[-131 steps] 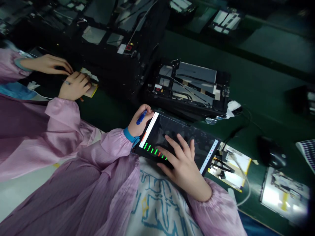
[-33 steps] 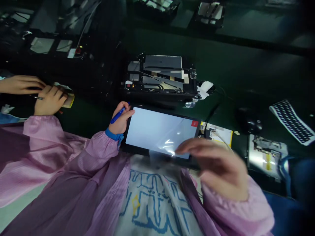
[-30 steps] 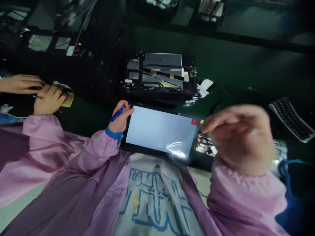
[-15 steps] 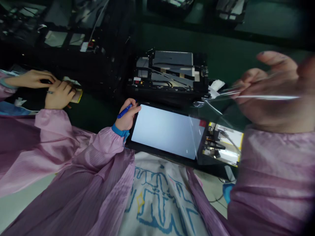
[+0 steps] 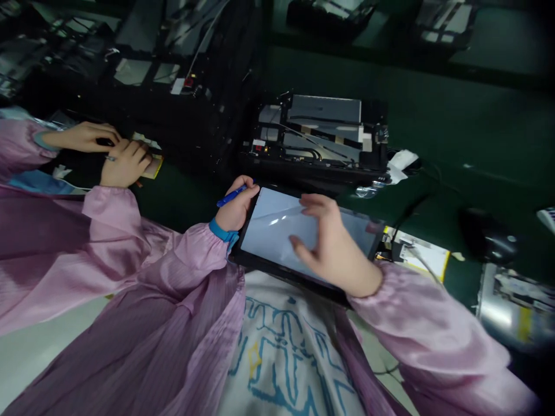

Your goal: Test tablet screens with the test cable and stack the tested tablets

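Note:
A tablet (image 5: 269, 231) with a lit white screen rests against my lap at the edge of the green bench. My left hand (image 5: 236, 211) grips its left edge and also holds a blue pen (image 5: 231, 197) between the fingers. My right hand (image 5: 333, 248) hovers over the middle of the screen with thumb and fingers curled in a pinch on a clear film (image 5: 281, 228), which lies creased and glinting across the glass.
Behind the tablet sits an opened device (image 5: 321, 136) with exposed boards and cables. A co-worker's hands (image 5: 117, 159) work at the far left. A black mouse (image 5: 489, 242), a yellow-edged card with a cable (image 5: 418, 257) and a metal part (image 5: 511, 303) lie to the right.
The screen went from dark with green bars to plain white. My right hand lifted the clear film up to the right, then came back down over the screen. The left hand stayed put.

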`<state>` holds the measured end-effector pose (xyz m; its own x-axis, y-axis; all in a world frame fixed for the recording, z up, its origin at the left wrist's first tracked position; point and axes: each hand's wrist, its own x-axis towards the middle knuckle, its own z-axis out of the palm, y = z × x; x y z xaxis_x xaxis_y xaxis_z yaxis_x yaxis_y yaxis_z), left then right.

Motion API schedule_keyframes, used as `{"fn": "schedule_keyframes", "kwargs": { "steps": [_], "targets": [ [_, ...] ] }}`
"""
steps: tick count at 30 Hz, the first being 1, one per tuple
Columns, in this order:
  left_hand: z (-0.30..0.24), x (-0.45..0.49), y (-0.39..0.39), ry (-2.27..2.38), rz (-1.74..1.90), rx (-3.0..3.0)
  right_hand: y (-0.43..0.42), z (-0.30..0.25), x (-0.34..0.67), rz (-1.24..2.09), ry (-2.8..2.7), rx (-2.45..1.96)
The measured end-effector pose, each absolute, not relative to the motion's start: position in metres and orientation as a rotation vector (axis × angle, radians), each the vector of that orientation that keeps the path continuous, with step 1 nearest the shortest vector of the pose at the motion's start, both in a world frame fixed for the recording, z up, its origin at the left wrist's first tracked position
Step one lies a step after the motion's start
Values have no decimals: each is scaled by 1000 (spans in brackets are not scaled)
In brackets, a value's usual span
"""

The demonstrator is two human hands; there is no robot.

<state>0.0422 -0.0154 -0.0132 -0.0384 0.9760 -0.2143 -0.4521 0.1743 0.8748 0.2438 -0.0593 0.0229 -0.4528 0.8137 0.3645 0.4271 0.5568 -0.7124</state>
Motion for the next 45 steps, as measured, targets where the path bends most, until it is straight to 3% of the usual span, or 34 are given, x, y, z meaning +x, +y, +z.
{"fn": "schedule_keyframes", "kwargs": {
  "steps": [4, 10, 16, 22, 34, 45],
  "targets": [
    [-14, 41, -16, 1018, 1297, 692, -75, 18, 226, 269, -2408, -1078],
    [-13, 40, -15, 995, 1249, 656, -87, 19, 230, 132, -2624, -1341],
    [-11, 40, -14, 1038, 1252, 668, -109, 45, 277, 435, -2323, -1387],
    [-8, 41, -13, 1044, 1260, 644, -117, 77, 332, 329, -1932, -1767],
    [-9, 41, -8, 1083, 1279, 709, -128, 0, 351, 1122, -1735, -1946],
    [-9, 42, -8, 1116, 1279, 762, -128, -6, 344, 1050, -1775, -1922]
  ]
}}
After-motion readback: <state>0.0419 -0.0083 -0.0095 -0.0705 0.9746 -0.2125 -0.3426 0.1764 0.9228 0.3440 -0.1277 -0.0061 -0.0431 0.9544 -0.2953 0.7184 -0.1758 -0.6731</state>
